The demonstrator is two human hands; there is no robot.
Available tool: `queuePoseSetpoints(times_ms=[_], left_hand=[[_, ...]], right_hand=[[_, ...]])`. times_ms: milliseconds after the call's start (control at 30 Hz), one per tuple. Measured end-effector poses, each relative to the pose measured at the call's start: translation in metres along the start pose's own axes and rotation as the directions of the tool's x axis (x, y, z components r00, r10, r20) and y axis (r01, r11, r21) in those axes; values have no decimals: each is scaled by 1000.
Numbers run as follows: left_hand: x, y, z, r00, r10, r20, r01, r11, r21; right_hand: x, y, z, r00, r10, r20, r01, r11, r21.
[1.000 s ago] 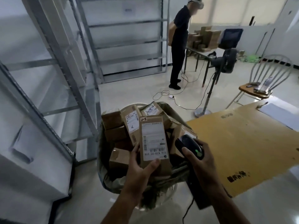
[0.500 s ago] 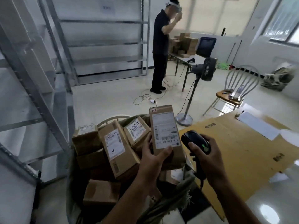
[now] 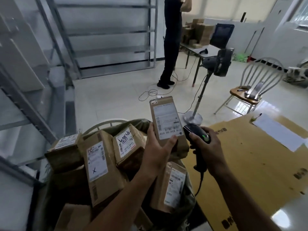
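Observation:
My left hand (image 3: 157, 150) grips a tall brown cardboard parcel (image 3: 165, 119) by its lower end, holding it upright with its white barcode label facing me. My right hand (image 3: 207, 150) grips a black handheld barcode scanner (image 3: 196, 135) with a green light on top. The scanner's head sits right beside the parcel's lower right corner. A dark cable hangs from the scanner's handle. Below both hands, several more labelled brown parcels (image 3: 100, 164) are piled in an olive sack (image 3: 188, 195).
A flattened yellow-brown cardboard sheet (image 3: 250, 164) covers the surface at right, with a white paper (image 3: 276, 132) on it. Metal shelving (image 3: 103, 34) stands left and behind. A person (image 3: 171, 39) stands by a far table, near a pedestal fan (image 3: 218, 62), floor cables and a wooden chair (image 3: 251, 87).
My left hand has lifted the parcel up out of the sack pile, and my right hand has brought the scanner close to its label. The view has tilted up and leftward.

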State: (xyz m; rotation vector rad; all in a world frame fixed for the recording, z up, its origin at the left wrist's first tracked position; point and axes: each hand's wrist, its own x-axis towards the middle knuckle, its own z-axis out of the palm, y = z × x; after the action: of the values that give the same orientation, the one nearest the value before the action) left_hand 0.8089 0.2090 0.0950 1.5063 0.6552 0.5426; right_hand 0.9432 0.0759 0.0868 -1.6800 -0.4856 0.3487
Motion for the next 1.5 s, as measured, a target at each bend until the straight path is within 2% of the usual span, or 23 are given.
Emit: queuePoseSetpoints(times_ms=[100, 200, 300, 400, 467, 633, 900, 1267, 1433, 1500], left_hand=[[17, -5, 3, 997, 42, -62, -30, 985, 172], [34, -9, 5, 991, 77, -107, -25, 909, 416], [44, -16, 8, 993, 40, -114, 46, 746, 664], [51, -20, 8, 995, -4, -96, 86, 486, 870], [59, -25, 5, 997, -19, -76, 78, 331, 940], [76, -25, 5, 994, -70, -85, 98, 204, 974], [107, -15, 9, 985, -159, -74, 106, 205, 973], [111, -27, 19, 973, -223, -61, 152, 422, 894], [107, -33, 24, 969, -243, -37, 144, 439, 887], [106, -35, 29, 967, -252, -38, 161, 488, 858]], right_hand=[[33, 15, 3, 996, 30, 83, -33, 999, 32], [64, 28, 12, 985, 55, 164, -62, 997, 41], [88, 45, 26, 970, 73, 233, -78, 997, 13], [101, 64, 38, 954, 112, 277, -114, 993, -9], [108, 72, 42, 946, 140, 292, -140, 990, -20], [124, 84, 41, 936, 174, 307, -174, 984, -28], [144, 92, 39, 937, 197, 290, -198, 980, -26], [148, 110, 22, 930, 259, 262, -264, 964, -16], [148, 116, 13, 926, 274, 258, -284, 959, 0], [147, 118, 11, 922, 280, 269, -290, 957, 0]])
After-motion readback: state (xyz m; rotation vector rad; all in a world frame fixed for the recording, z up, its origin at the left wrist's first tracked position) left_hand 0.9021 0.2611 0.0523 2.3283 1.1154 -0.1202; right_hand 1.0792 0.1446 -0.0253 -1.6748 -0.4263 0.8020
